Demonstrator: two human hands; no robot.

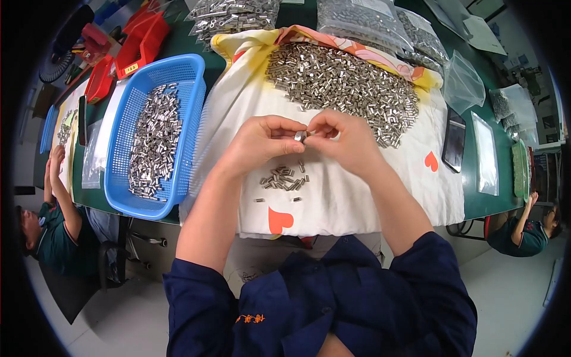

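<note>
Between my fingertips is a small shiny metal cylinder (300, 136), partly covered by them. My left hand (262, 140) pinches it from the left with thumb and fingers. From the right, my right hand (345, 140) closes its thumb and forefinger at the same part; its exact hold is hard to see. Just below the hands, a small group of metal cylinders (285, 178) lies on a white cloth (363, 208) with red hearts, and two single ones rest nearer the front edge. Beyond my hands spreads a large pile of such cylinders (345, 83).
A blue perforated basket (113, 160) with many cylinders stands at left. Red bins (141, 44) sit behind it. Filled plastic bags (363, 21) line the back. A phone (454, 140) and a flat clear bag (485, 153) lie at right. Other people (65, 232) sit on both sides.
</note>
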